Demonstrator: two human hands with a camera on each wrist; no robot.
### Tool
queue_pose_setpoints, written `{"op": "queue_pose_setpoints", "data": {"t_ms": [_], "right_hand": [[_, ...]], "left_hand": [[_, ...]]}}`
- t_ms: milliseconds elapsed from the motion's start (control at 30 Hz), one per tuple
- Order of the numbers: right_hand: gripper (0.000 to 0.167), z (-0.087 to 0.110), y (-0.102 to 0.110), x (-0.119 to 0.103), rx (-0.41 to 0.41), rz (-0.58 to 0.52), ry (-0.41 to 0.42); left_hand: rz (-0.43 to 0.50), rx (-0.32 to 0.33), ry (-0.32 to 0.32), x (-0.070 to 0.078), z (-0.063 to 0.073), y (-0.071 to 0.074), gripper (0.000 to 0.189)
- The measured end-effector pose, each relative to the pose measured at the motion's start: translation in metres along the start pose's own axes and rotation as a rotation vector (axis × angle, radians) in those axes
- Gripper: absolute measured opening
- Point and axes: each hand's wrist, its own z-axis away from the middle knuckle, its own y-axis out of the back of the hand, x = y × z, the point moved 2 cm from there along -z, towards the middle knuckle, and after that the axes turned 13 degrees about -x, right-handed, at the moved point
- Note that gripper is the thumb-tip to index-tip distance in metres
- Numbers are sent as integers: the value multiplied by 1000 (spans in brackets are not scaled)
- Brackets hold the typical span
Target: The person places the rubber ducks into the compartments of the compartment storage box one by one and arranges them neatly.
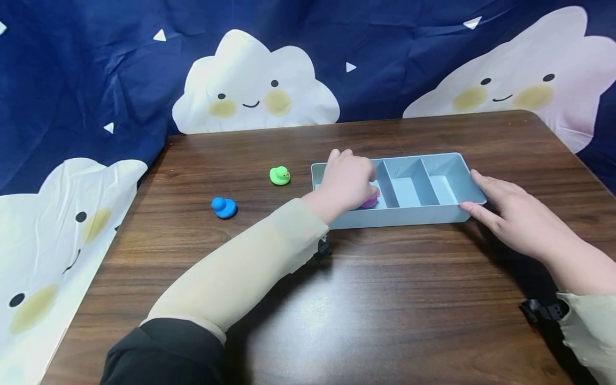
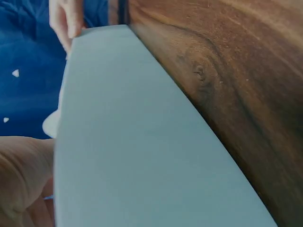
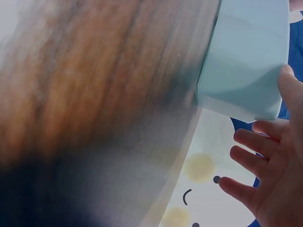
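Note:
A light blue divided box (image 1: 399,215) lies lengthwise across the table, with several compartments in a row. My left hand (image 1: 347,179) reaches down into its left part, fingers curled, holding a small purple toy (image 1: 370,201) that is mostly hidden under it. At the box's right end, my right hand (image 1: 512,214) grips the near corner between thumb and forefinger. The other fingers (image 3: 255,163) of that hand spread out beside the box end. In the left wrist view, the box's long side wall (image 2: 132,132) hides most of the left hand (image 2: 21,175).
Left of the box, a green rubber duck (image 1: 279,175) sits on the brown wooden table (image 1: 385,310). A blue rubber duck (image 1: 224,207) is farther left and nearer. Behind the table hangs a dark blue cloth (image 1: 375,32) printed with white clouds.

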Motion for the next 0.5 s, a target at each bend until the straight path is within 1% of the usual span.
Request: {"op": "queue_pose_setpoints", "data": {"t_ms": [67,200,500], "right_hand": [[70,0,0,1,4,-1,11],[69,0,-1,1,12,1,20],[69,1,-2,3,13,5,15]], "left_hand": [[-25,-16,6,3,-3,-1,20],[-58,-14,15,5,-6,-3,22],[-59,-19,-1,5,-6,-4,15]]}}
